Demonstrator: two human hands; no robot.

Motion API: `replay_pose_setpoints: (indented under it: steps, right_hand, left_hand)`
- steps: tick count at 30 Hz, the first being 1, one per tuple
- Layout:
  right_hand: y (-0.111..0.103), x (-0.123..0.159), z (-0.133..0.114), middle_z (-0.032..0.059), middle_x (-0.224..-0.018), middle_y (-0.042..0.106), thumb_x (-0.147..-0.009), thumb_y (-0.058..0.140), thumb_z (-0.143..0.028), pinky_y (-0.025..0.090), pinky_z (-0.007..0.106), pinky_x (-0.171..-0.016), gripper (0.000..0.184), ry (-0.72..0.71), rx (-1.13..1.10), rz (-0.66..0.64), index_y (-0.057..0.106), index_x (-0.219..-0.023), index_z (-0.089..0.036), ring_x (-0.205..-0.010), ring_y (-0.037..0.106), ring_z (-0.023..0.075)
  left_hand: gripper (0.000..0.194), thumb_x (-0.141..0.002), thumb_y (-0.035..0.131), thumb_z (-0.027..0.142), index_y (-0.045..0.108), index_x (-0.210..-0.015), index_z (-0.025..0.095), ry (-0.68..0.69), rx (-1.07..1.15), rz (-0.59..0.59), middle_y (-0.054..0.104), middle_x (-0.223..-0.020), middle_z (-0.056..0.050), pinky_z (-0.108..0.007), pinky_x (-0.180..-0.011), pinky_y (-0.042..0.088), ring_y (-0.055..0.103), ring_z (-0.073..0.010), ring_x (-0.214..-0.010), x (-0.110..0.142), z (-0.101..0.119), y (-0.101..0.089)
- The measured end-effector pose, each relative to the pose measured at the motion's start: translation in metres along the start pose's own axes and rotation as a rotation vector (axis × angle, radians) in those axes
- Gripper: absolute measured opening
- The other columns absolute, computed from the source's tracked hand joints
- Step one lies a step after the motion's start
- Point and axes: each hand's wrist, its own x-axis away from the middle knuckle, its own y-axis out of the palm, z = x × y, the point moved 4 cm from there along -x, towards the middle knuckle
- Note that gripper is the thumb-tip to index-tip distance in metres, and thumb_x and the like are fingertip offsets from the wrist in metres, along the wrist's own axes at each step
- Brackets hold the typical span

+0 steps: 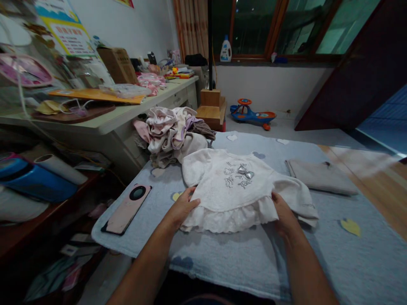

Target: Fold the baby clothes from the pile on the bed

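Note:
A small white child's shirt (219, 186) with a ruffled hem, a printed drawing and a silver bow lies spread front up on a blue-grey cloth. My left hand (182, 207) grips its left edge just above the ruffle, thumb on top and fingers underneath. On the opposite edge, my right hand (282, 214) holds the fabric near the hem, its fingertips partly hidden under the shirt. The left sleeve reaches up toward a heap of clothes (171, 131); the right sleeve lies flat beyond my right hand.
A pink phone (129, 209) lies at the left of the cloth-covered table (229, 258). One folded grey garment (321, 176) is at the right. Along the left wall stands a cluttered desk (108, 123). A blue ride-on toy (252, 115) and a wooden step (210, 111) stand behind.

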Motion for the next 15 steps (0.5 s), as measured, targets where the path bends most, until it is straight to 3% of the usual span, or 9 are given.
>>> replay_pose_setpoints:
  steps: [4, 9, 13, 15]
  right_hand:
    - [-0.008, 0.001, -0.016, 0.0030, -0.081, 0.074, -0.065, 0.075, -0.042, 0.054, 0.031, -0.056, 0.055, 0.089, -0.001, 0.059, 0.057, -0.114, -0.023, -0.068, 0.069, 0.0232]
    - [-0.054, 0.012, -0.038, 0.0007, -0.077, 0.070, -0.059, 0.073, -0.040, 0.050, 0.030, -0.053, 0.057, 0.033, 0.147, 0.153, 0.057, -0.111, -0.023, -0.058, 0.064, 0.0202]
    - [-0.081, 0.021, -0.034, 0.0069, -0.079, 0.072, -0.061, 0.064, -0.044, 0.049, 0.034, -0.062, 0.038, -0.003, 0.675, 0.052, 0.069, -0.090, -0.019, -0.071, 0.067, 0.0267]
    - [-0.082, 0.023, -0.028, 0.0090, -0.079, 0.072, -0.064, 0.062, -0.047, 0.049, 0.038, -0.069, 0.031, -0.057, 0.930, -0.052, 0.072, -0.076, -0.020, -0.076, 0.067, 0.0300]
  left_hand:
    - [0.070, -0.062, 0.076, 0.020, 0.050, -0.127, 0.018, 0.029, 0.113, 0.020, 0.069, -0.088, -0.003, -0.022, -0.056, 0.049, 0.066, -0.0160, -0.066, 0.004, 0.022, -0.005]
    - [0.075, -0.063, 0.076, 0.020, 0.047, -0.132, 0.022, 0.064, 0.165, 0.054, 0.068, -0.083, -0.001, -0.022, -0.054, 0.047, 0.062, -0.0140, -0.059, 0.009, 0.042, -0.032]
    - [0.062, -0.064, 0.075, 0.029, 0.056, -0.122, 0.019, 0.009, -0.101, 0.020, 0.067, -0.081, -0.002, -0.023, -0.054, 0.044, 0.061, -0.0158, -0.060, 0.008, 0.032, -0.050]
    - [0.053, -0.065, 0.073, 0.035, 0.062, -0.113, 0.017, 0.056, -0.313, 0.105, 0.065, -0.080, -0.002, -0.024, -0.055, 0.044, 0.061, -0.0171, -0.063, 0.001, 0.028, -0.059]
